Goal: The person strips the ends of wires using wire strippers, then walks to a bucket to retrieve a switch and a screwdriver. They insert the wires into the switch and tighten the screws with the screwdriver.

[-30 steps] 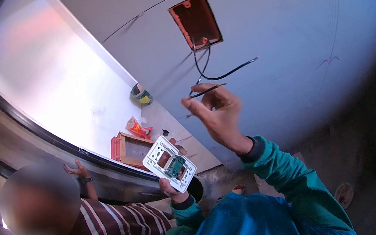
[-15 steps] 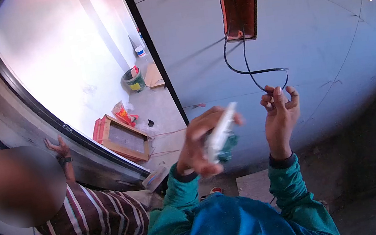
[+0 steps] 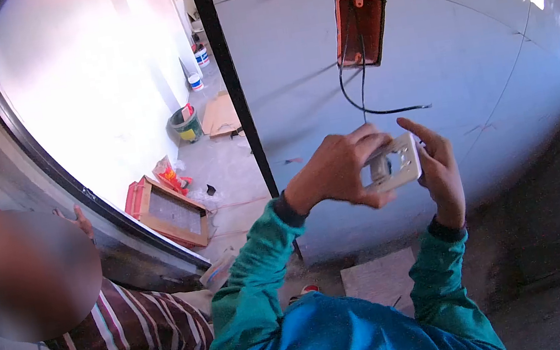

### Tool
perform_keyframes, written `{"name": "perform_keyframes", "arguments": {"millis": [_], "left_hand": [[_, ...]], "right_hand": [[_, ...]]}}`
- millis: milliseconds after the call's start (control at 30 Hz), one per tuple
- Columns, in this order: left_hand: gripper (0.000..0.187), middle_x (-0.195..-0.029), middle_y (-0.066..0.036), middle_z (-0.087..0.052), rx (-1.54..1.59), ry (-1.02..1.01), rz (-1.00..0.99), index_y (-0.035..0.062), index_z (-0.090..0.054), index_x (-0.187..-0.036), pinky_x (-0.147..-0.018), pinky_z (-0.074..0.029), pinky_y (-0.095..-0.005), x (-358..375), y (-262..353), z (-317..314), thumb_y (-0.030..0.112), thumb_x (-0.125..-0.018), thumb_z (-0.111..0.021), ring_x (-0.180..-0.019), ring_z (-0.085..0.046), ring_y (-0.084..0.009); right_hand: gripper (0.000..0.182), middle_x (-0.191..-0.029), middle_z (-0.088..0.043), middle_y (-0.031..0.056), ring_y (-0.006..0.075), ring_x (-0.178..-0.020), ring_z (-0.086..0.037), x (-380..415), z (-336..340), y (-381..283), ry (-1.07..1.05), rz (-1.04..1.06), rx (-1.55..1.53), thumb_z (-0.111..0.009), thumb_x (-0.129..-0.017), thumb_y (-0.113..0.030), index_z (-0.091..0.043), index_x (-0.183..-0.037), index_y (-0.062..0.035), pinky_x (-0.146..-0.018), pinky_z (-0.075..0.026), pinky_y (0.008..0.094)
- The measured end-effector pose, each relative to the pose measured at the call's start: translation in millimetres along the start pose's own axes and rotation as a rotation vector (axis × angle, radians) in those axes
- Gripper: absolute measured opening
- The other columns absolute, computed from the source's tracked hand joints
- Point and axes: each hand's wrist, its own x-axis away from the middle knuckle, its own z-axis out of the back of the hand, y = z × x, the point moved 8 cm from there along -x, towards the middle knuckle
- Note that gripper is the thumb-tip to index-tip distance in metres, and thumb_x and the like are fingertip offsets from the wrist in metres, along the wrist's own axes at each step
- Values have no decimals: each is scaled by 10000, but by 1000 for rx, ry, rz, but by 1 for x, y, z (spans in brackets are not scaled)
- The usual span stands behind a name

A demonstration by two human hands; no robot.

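A white wall socket (image 3: 403, 161) with a rectangular faceplate is held tilted in front of the wall. My left hand (image 3: 340, 170) is closed around its left side, thumb below and fingers above. At its right edge is my right hand (image 3: 442, 170), index finger stretched up and the other fingers curled against the socket, partly hidden behind it. Two black wires (image 3: 382, 112) come out of an orange recessed wall box (image 3: 361, 29) above my hands. One curves right to a free end; the other drops behind my left hand, its end hidden.
A person in a striped shirt (image 3: 150, 322) is close on my left, one hand raised by the dark frame (image 3: 120, 212). Beyond the opening are a wooden-framed box (image 3: 169, 212), a red bag (image 3: 169, 175), a dark bucket (image 3: 185, 124) and cardboard (image 3: 220, 115). A pale board (image 3: 377, 283) lies below.
My left hand has brought the socket up and right, to my right hand. My right hand has left the wire's end and moved to the socket's edge. The view has shifted slightly.
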Motion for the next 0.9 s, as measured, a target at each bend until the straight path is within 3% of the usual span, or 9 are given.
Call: {"name": "perform_keyframes", "arguments": {"millis": [133,267,367,433,500,600,667,767,900], "left_hand": [[768,-974,-127,-560,-125,-76,-10,-25,-535,-1075,-630,-514,-315,16,2,15,483,-537,-744,-745,-609,-267],[806,-966,-136,-558,64,49,-102,-48,-533,-1079,-588,-496,-308,34,-4,39,473,-509,-767,-707,-594,-227],[905,-1007,-142,-562,385,172,-97,-57,-522,-1131,-619,-466,-288,56,-18,60,574,-517,-732,-733,-568,-183],[730,-923,-153,-553,728,448,-22,-58,-515,-1095,-691,-450,-295,71,-15,81,491,-664,-731,-830,-551,-212],[839,-1119,-161,-445,1244,193,-309,-56,-420,-1163,-632,-448,-272,65,-17,103,484,-630,-777,-746,-527,-180],[973,-1037,-123,-436,1535,341,-379,-38,-350,-1266,-498,-406,-234,50,-8,123,551,-610,-762,-668,-442,-109],[982,-1048,-127,-427,1504,351,-312,-40,-340,-1270,-500,-403,-241,38,-9,117,560,-613,-755,-656,-430,-112],[1012,-1091,-154,-401,1450,348,-185,-43,-293,-1292,-549,-430,-268,28,-12,99,577,-625,-735,-697,-441,-157],[1090,-1139,-194,-389,1628,260,-327,-100,-222,-1312,-779,-484,-319,19,-7,79,560,-612,-733,-944,-462,-242]], "right_hand": [[589,-505,-461,-5,40,-364,-342,4,-28,-37,-178,-30,-182,-593,-869,-332,-405,-1295,27,-349,-243,204],[375,-526,-477,-7,55,-384,-374,-23,-42,-51,-152,10,-254,-538,-903,-293,-557,-1127,6,-347,-257,218],[218,-531,-395,-44,54,-414,-331,-33,1,-56,100,367,-600,-518,-903,-227,-584,-893,-20,-365,-240,207],[185,-524,-332,-57,44,-430,-293,-34,44,-57,278,443,-782,-511,-877,-203,-535,-806,-34,-386,-224,204],[186,-533,-366,-48,33,-469,-306,-38,72,-50,341,490,-384,-532,-844,-183,-553,-737,-33,-413,-222,210],[253,-542,-448,-16,42,-496,-357,-47,51,-26,289,466,222,-581,-837,-183,-581,-652,-11,-436,-264,228],[269,-501,-471,-4,45,-455,-351,-27,36,-41,443,327,614,-656,-821,-218,-629,-680,10,-412,-256,238],[160,-503,-514,16,67,-413,-385,12,22,-69,543,413,482,-680,-802,-146,-659,-772,10,-400,-300,241],[241,-705,-616,98,100,-606,-586,25,-44,-118,204,853,-37,-679,-763,-24,-618,-987,40,-523,-448,217]]}}
